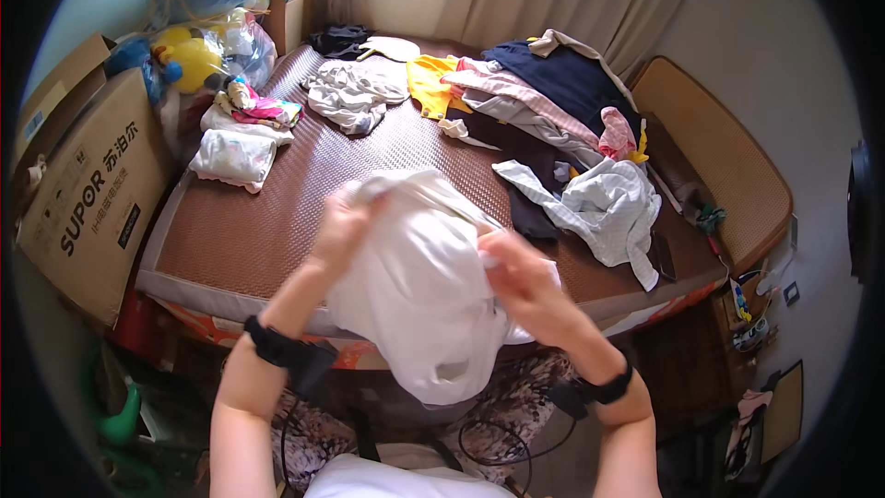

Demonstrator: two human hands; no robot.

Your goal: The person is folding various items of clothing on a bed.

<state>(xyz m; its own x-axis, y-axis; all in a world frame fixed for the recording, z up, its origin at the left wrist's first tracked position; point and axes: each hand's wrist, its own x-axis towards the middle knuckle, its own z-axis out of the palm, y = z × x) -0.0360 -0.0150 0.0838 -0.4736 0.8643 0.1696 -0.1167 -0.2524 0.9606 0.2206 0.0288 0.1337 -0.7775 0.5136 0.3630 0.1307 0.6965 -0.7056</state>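
A white cloth garment [429, 270] hangs bunched between my two hands, over the near edge of the bed. My left hand [346, 225] grips its upper left part, and my right hand [515, 273] grips its right side; both are a little blurred, and the fingertips are partly hidden by the fabric. The garment's lower end droops past the mattress edge above my lap. Right of my right hand, a pale striped garment [605, 204] lies crumpled on the brown woven mat [242, 235]. Folded white clothes [235, 155] are stacked at the left, with a colorful cloth [266, 109] on top behind.
A crumpled grey-white garment [356, 93] lies farther back. At the back right is a heap with a navy garment [553, 76], pink striped cloth and a yellow garment [432, 86]. A large cardboard box [97, 200] and bagged toys [200, 55] stand left; a headboard [719, 159] is right.
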